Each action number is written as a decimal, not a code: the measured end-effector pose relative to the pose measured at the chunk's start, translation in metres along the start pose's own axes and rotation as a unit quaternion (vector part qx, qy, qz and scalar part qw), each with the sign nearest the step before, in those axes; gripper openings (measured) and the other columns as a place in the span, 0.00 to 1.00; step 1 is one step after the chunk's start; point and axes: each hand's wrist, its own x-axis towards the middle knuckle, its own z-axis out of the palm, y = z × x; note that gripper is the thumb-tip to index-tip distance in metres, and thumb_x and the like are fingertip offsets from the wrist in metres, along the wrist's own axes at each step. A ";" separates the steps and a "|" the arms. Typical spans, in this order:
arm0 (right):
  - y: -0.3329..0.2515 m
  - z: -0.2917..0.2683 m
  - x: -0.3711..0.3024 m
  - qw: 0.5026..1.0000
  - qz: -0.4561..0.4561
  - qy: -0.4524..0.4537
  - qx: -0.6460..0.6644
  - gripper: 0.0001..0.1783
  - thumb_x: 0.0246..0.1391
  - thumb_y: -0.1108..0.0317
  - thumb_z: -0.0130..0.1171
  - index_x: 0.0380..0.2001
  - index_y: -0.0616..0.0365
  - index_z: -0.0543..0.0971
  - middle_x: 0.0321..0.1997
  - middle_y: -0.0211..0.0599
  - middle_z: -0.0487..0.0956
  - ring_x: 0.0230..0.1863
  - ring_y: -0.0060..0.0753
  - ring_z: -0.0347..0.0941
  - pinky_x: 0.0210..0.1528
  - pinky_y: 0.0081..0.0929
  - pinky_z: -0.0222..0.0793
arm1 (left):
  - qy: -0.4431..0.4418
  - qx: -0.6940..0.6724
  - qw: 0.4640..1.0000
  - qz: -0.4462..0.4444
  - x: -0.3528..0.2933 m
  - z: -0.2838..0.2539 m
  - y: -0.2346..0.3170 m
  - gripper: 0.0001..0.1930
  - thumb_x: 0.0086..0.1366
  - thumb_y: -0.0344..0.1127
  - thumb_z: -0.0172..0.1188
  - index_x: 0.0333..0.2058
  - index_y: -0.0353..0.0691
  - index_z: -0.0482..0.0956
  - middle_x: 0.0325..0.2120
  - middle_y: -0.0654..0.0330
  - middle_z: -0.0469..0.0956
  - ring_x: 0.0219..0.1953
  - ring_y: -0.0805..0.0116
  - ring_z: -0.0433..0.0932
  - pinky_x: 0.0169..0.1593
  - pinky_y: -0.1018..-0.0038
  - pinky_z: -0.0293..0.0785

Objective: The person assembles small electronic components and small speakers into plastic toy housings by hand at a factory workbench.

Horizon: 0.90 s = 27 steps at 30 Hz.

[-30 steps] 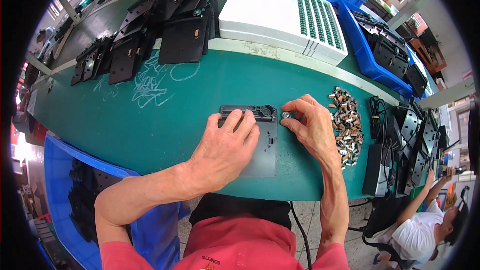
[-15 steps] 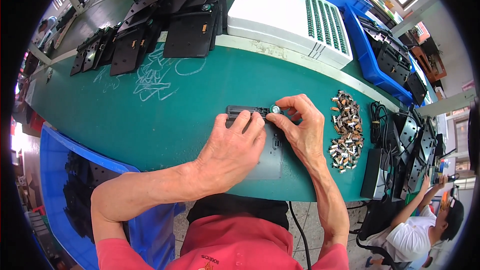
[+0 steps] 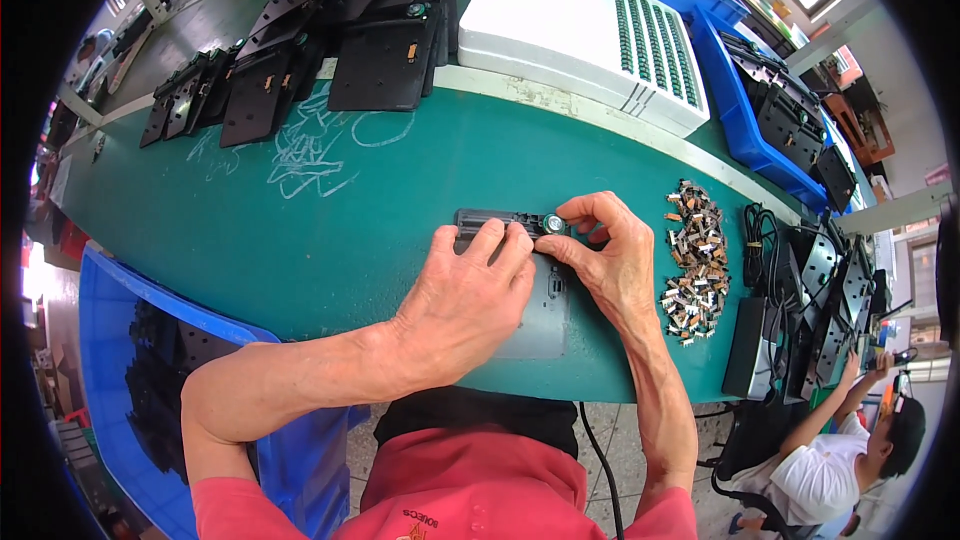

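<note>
A flat black plastic panel (image 3: 535, 335) lies on the green bench top in front of me, its lower part greyish with glare. My left hand (image 3: 465, 290) holds it from the left, bent fingertips pressed on its upper strip; the thumb is partly hidden. At the panel's upper right corner sits a small round green part with a shiny centre (image 3: 553, 224). Thumb and forefinger of my right hand (image 3: 610, 255) close around that round part from the right. A heap of small brown, white and metallic slide-switch-like components (image 3: 697, 260) lies to the right of my right hand.
Black panels (image 3: 375, 65) lean in stacks at the far left. A white foam block (image 3: 540, 10) bears rows of green parts. Blue bins (image 3: 745, 120) of panels stand far right, another bin (image 3: 105, 340) near left. Cables and a black box (image 3: 745, 345) lie right; a person (image 3: 825, 470) sits beyond.
Both hands keep nearly the same grip on the panel and the round part. The right hand sits very slightly farther right; the whole view has shifted a little.
</note>
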 end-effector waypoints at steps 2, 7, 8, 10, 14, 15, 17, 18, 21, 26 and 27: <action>0.001 -0.004 0.001 1.000 0.008 -0.015 0.014 0.17 0.36 0.69 0.76 0.33 0.59 0.82 0.30 0.33 0.79 0.30 0.30 0.73 0.33 0.28 0.71 | -0.003 -0.002 1.000 0.001 -0.001 -0.001 -0.001 0.20 0.55 0.33 0.61 0.46 0.33 0.76 0.52 0.49 0.70 0.54 0.57 0.68 0.49 0.61 0.65; 0.005 -0.014 0.003 0.992 0.056 -0.059 0.094 0.16 0.44 0.73 0.69 0.41 0.58 0.83 0.36 0.37 0.80 0.33 0.32 0.74 0.37 0.28 0.73 | -0.011 0.000 1.000 0.005 0.000 -0.002 -0.001 0.20 0.55 0.34 0.61 0.47 0.33 0.76 0.52 0.48 0.70 0.54 0.57 0.68 0.49 0.61 0.65; 0.004 -0.013 0.003 0.992 0.056 -0.060 0.094 0.16 0.44 0.73 0.69 0.41 0.58 0.83 0.36 0.37 0.80 0.33 0.32 0.74 0.37 0.28 0.73 | -0.012 0.000 1.000 0.004 0.000 -0.002 -0.001 0.20 0.55 0.34 0.61 0.47 0.33 0.76 0.52 0.48 0.70 0.54 0.57 0.68 0.49 0.61 0.65; 0.002 -0.012 0.001 0.996 0.021 -0.072 0.042 0.15 0.46 0.75 0.67 0.41 0.58 0.83 0.38 0.38 0.80 0.35 0.33 0.75 0.38 0.29 0.73 | -0.004 -0.002 1.000 0.002 0.001 -0.001 0.000 0.21 0.53 0.33 0.61 0.47 0.33 0.76 0.52 0.48 0.70 0.54 0.56 0.68 0.49 0.61 0.65; 0.001 -0.011 0.000 0.997 0.017 -0.068 0.030 0.14 0.47 0.74 0.67 0.40 0.58 0.83 0.38 0.38 0.80 0.36 0.35 0.76 0.39 0.30 0.72 | -0.015 -0.001 1.000 0.006 0.001 -0.002 0.000 0.22 0.52 0.32 0.61 0.47 0.32 0.76 0.52 0.48 0.70 0.54 0.56 0.68 0.50 0.61 0.65; 0.002 -0.010 0.000 0.997 0.011 -0.062 0.032 0.14 0.47 0.73 0.67 0.40 0.58 0.83 0.37 0.38 0.80 0.37 0.36 0.76 0.39 0.30 0.72 | -0.011 -0.001 1.000 0.002 0.000 -0.001 0.000 0.22 0.52 0.32 0.61 0.47 0.32 0.76 0.53 0.48 0.70 0.54 0.56 0.68 0.50 0.61 0.65; 0.002 -0.007 0.000 0.998 0.005 -0.056 0.035 0.13 0.47 0.73 0.67 0.39 0.59 0.83 0.37 0.38 0.79 0.38 0.37 0.77 0.39 0.31 0.71 | -0.007 0.000 1.000 -0.001 0.000 0.000 0.000 0.22 0.51 0.32 0.61 0.47 0.32 0.76 0.53 0.48 0.70 0.54 0.56 0.68 0.50 0.61 0.65; 0.001 -0.008 0.000 0.998 -0.001 -0.054 0.030 0.13 0.47 0.73 0.67 0.38 0.59 0.83 0.37 0.38 0.79 0.38 0.37 0.77 0.39 0.31 0.71 | -0.011 0.002 1.000 0.002 0.000 -0.001 -0.001 0.22 0.52 0.32 0.61 0.47 0.32 0.76 0.53 0.48 0.70 0.54 0.56 0.68 0.50 0.61 0.65; 0.001 -0.008 0.000 0.998 -0.002 -0.053 0.028 0.12 0.46 0.74 0.67 0.37 0.60 0.82 0.36 0.38 0.79 0.38 0.38 0.77 0.38 0.31 0.71 | -0.013 0.004 1.000 0.004 0.000 -0.001 -0.001 0.21 0.53 0.33 0.61 0.47 0.32 0.76 0.53 0.48 0.70 0.54 0.56 0.68 0.50 0.61 0.65; 0.002 -0.005 0.000 0.999 -0.014 -0.045 0.024 0.11 0.46 0.75 0.66 0.36 0.60 0.81 0.36 0.38 0.79 0.37 0.37 0.77 0.37 0.31 0.70 | -0.017 0.006 1.000 0.005 0.001 -0.001 0.000 0.20 0.55 0.34 0.61 0.47 0.33 0.76 0.52 0.48 0.70 0.54 0.57 0.68 0.49 0.61 0.65; 0.002 -0.005 0.000 0.999 -0.004 -0.045 0.031 0.11 0.45 0.75 0.67 0.36 0.61 0.81 0.36 0.38 0.79 0.37 0.36 0.76 0.37 0.31 0.70 | -0.014 0.008 1.000 0.003 0.000 -0.001 0.000 0.20 0.55 0.34 0.61 0.47 0.33 0.76 0.52 0.49 0.70 0.54 0.57 0.68 0.50 0.61 0.65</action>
